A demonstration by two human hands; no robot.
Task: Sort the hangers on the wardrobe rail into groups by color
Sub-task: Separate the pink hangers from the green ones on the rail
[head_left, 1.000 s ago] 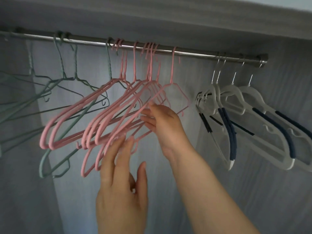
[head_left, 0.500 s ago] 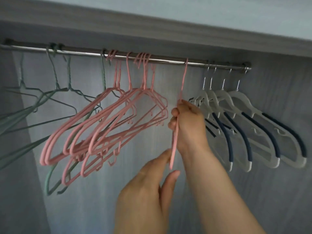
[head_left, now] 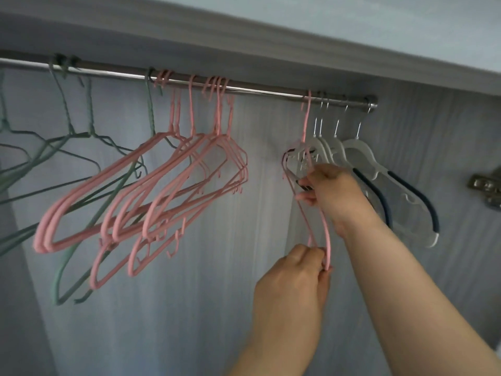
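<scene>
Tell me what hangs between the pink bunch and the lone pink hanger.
Nothing: the head view shows bare rail between the pink bunch and the lone pink hanger.

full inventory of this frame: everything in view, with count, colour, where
rail: one, silver metal, across the wardrobe top
green hangers: several, count unclear, green, left stretch of the rail; one hook sits against the pink bunch
pink hangers: about six, pink, bunched mid-rail
lone pink hanger: one, pink, hooked on the rail just left of the white ones
white hangers: four, white with navy grips, right end of the rail
hinge: one, metal, right edge of view
back panel: one, grey, behind the hangers
left hand: one, pinches the lone pink hanger's lower end
right hand: one, grips the same hanger higher up
</scene>
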